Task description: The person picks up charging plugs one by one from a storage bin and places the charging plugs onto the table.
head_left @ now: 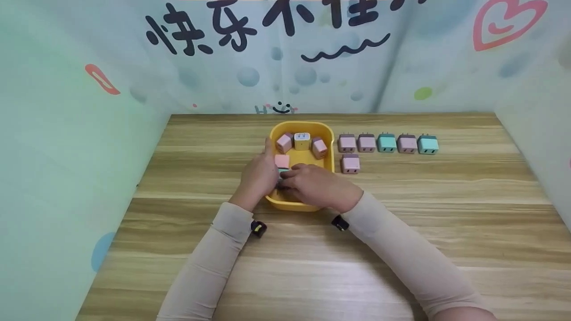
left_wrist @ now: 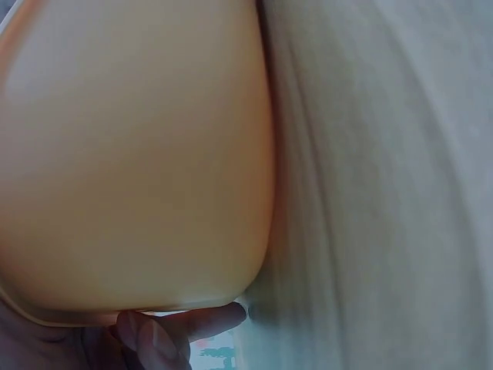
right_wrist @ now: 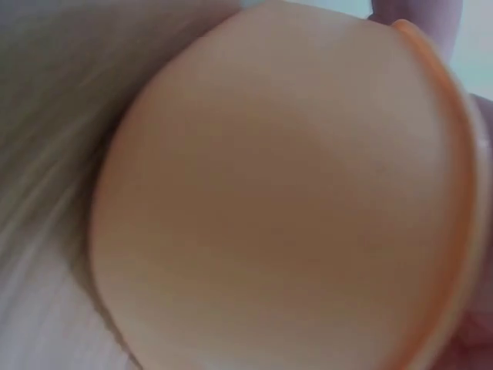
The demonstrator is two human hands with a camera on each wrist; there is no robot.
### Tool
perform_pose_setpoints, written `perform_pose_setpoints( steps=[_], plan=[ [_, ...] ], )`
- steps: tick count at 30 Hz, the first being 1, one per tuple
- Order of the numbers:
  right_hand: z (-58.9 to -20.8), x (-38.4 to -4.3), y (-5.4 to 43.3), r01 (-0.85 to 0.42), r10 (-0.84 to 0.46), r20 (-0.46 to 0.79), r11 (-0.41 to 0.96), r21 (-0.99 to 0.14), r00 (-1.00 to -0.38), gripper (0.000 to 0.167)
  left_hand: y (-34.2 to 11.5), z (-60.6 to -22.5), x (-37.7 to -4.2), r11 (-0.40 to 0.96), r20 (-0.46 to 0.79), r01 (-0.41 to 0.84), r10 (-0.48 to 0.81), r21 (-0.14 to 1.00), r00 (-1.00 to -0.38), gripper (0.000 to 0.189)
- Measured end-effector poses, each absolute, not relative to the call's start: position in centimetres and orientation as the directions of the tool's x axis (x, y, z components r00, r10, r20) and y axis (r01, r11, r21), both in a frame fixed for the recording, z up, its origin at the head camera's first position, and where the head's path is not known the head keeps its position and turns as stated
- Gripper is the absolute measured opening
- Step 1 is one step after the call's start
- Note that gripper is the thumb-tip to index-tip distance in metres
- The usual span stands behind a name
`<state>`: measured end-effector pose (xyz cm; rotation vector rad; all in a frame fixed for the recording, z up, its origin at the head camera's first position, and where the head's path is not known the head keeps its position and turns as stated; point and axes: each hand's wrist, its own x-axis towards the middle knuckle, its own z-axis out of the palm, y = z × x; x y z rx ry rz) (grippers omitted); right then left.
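A yellow plastic bin (head_left: 293, 206) stands on the table, its outer wall (left_wrist: 139, 154) filling most of the left wrist view. At its left side my left hand (head_left: 261, 178) holds the wall, with fingers (left_wrist: 158, 339) along the outside. My right hand (head_left: 316, 185) reaches over the right rim into the bin, its fingers bent at a teal charger (head_left: 283, 170); whether they pinch it is hidden. Beside that lies a pink block-shaped piece (head_left: 281, 161). Farther back in the bin are a white-and-yellow charger (head_left: 302, 141) and two pink chargers, one left (head_left: 284, 143), one right (head_left: 319, 148).
Right of the bin, several pink and teal plug chargers (head_left: 386, 143) form a row, prongs pointing away. A single pink charger (head_left: 350, 164) sits below the row's left end. The wooden table (head_left: 200, 156) meets printed curtains (head_left: 223, 84) at the back and sides.
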<state>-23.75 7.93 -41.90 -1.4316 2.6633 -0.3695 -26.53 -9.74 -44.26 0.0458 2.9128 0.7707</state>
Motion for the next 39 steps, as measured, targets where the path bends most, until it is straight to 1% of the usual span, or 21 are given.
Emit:
perform_pose_setpoints(
  steps=[4,6,9,11,12,13,15,16,19,20,25,28,34,39],
  plan=[
    [-41.0,-23.1,8.3,-0.772,-0.802,-0.028,0.584,-0.252,-0.597,0.031,-9.7,-44.1,-26.5,0.87,-0.15,-0.029,0.052,0.493,-0.987,0.078],
    [-40.6,-22.7,8.5,-0.753,-0.781,-0.047,0.614,-0.236,-0.623,0.027,-9.7,-44.0,-26.6,0.87,-0.162,-0.033,0.054,0.493,-0.985,0.079],
    [-40.4,-22.7,8.7,-0.736,-0.752,-0.036,0.652,-0.182,-0.658,0.017,-9.7,-44.1,-26.7,0.872,-0.143,-0.012,0.067,0.489,-0.987,0.077],
    [-40.6,-22.9,8.8,-0.741,-0.748,-0.003,0.659,-0.129,-0.664,0.013,-9.7,-44.1,-26.7,0.875,-0.137,-0.005,0.07,0.484,-0.988,0.077],
    [-40.7,-23.1,8.8,-0.746,-0.749,0.011,0.658,-0.104,-0.663,0.015,-9.7,-44.2,-26.7,0.877,-0.129,0.0,0.071,0.48,-0.989,0.076],
    [-40.9,-23.3,8.9,-0.75,-0.752,0.022,0.655,-0.093,-0.659,0.021,-9.7,-44.3,-26.7,0.881,-0.121,0.005,0.071,0.474,-0.99,0.076],
    [-41.3,-23.7,8.9,-0.765,-0.767,0.032,0.635,-0.106,-0.641,0.031,-9.7,-44.3,-26.8,0.886,-0.113,0.01,0.07,0.463,-0.991,0.076],
    [-41.4,-23.9,8.9,-0.771,-0.774,0.032,0.625,-0.124,-0.632,0.033,-9.8,-44.3,-26.8,0.889,-0.112,0.012,0.071,0.459,-0.991,0.076],
    [-41.7,-24.4,8.9,-0.775,-0.785,0.029,0.603,-0.189,-0.619,0.031,-9.8,-44.2,-26.8,0.883,-0.127,0.005,0.073,0.47,-0.989,0.077],
    [-41.7,-24.4,8.9,-0.774,-0.785,0.03,0.603,-0.192,-0.619,0.03,-9.8,-44.1,-26.8,0.881,-0.133,0.001,0.072,0.474,-0.988,0.077],
    [-41.6,-24.3,8.9,-0.744,-0.745,0.03,0.662,-0.093,-0.666,0.026,-9.7,-43.8,-26.8,0.871,-0.172,-0.038,0.053,0.489,-0.984,0.076],
    [-41.5,-24.1,8.9,-0.708,-0.709,0.018,0.703,-0.067,-0.705,0.023,-9.7,-43.8,-26.7,0.872,-0.173,-0.045,0.047,0.488,-0.984,0.076],
    [-41.5,-23.9,9.0,-0.661,-0.662,0.008,0.748,-0.067,-0.75,0.025,-9.6,-44.0,-26.6,0.875,-0.166,-0.036,0.052,0.482,-0.985,0.076],
    [-41.7,-23.9,8.9,-0.621,-0.623,0.011,0.779,-0.087,-0.783,0.024,-9.6,-44.0,-26.6,0.879,-0.169,-0.036,0.051,0.476,-0.984,0.076]
  ],
)
